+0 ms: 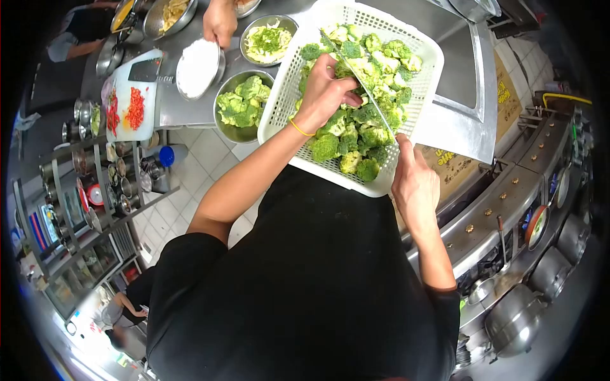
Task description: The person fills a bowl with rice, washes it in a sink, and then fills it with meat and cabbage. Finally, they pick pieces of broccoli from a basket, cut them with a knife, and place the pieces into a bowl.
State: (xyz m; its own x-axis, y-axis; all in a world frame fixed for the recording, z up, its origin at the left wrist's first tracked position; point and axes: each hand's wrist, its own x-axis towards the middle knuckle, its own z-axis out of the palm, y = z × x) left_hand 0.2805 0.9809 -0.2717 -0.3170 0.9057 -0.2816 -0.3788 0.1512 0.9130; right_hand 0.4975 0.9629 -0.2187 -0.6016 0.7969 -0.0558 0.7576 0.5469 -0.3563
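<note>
A white perforated plastic basket [277, 108] full of cut broccoli [349, 138] is in front of me. My right hand [416, 181] is closed around the handle of a long knife [367, 91]; its thin blade runs diagonally up and left over the florets. Inside the basket, my left hand [327, 95], below a yellow wristband, has its fingers bent around a piece of broccoli just left of the blade. The fingers partly cover that piece. Left of the basket, more broccoli florets [244, 101] lie in a metal bowl [223, 123].
Another person's hand [220, 24] touches a bowl of white food [197, 68]. Nearby are a bowl of chopped greens [268, 43] and a cutting board [145, 114] with red pieces and a cleaver [145, 70]. A metal sink edge [486, 120] lies right; stove counters run beyond.
</note>
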